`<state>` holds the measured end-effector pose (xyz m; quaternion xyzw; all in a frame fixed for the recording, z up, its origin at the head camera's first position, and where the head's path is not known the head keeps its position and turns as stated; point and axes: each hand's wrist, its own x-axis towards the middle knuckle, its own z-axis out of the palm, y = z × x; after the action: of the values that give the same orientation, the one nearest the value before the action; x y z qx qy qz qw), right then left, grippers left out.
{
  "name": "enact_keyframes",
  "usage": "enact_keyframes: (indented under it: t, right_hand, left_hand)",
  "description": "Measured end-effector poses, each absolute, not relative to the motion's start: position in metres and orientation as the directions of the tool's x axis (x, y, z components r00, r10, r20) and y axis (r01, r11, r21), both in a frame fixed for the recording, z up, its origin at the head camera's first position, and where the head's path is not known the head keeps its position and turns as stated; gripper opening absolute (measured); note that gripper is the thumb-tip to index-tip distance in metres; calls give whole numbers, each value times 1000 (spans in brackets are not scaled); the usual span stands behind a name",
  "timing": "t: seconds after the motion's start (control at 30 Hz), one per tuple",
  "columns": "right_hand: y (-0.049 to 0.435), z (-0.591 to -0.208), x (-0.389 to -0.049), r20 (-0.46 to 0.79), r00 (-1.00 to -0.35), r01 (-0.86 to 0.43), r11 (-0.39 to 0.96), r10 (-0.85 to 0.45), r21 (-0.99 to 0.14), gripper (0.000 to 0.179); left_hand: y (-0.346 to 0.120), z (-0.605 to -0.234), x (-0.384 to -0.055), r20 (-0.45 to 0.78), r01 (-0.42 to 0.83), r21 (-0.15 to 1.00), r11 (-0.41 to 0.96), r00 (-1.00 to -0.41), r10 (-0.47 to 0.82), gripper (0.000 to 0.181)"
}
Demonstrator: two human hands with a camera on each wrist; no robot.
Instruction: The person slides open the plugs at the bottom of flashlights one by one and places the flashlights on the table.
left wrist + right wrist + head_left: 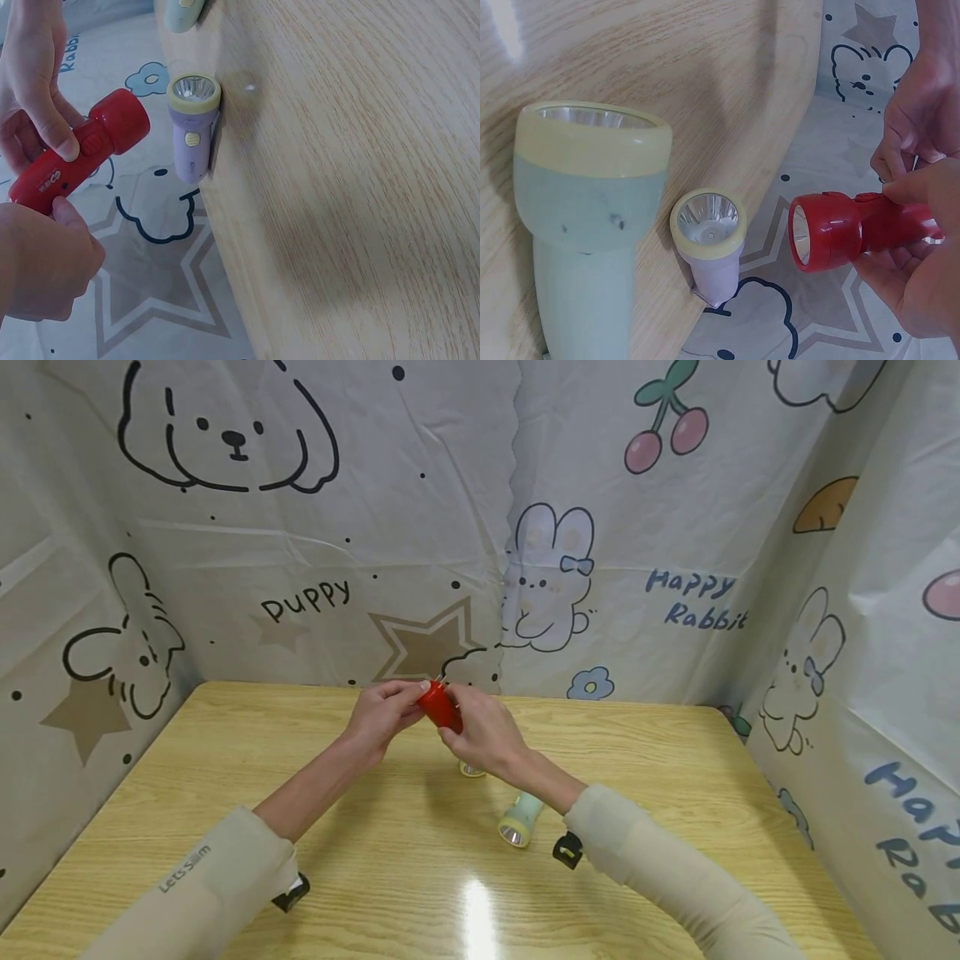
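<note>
Both hands hold a red flashlight (440,708) above the table's far edge, its lens end tilted down toward me. My right hand (483,727) grips the body, with the thumb beside the switch in the left wrist view. At the tail end, my left hand (384,717) pinches the flashlight with its fingertips. Two thin metal prongs (441,679) stick out of that end in the head view. Below the hands lies a purple flashlight (192,150) with a yellow rim, partly hidden by the right hand in the head view. Nearer me lies a pale green flashlight (585,247).
The wooden table (360,868) carries the two other flashlights near its middle. A printed cloth (435,527) with cartoon animals hangs behind and along both sides. Black wrist camera mounts (567,850) hang below the sleeves.
</note>
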<state>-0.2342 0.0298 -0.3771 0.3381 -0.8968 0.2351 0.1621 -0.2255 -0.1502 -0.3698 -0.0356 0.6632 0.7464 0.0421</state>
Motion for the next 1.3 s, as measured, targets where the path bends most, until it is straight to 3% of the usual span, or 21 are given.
enact_keyframes:
  t: [1.3]
  right_hand:
    - [27,-379,-234,402,-744,-660,680,-534,-319,42]
  left_hand:
    - [-149,-369,-224,-164,-160,983,-92,-986,-34,38]
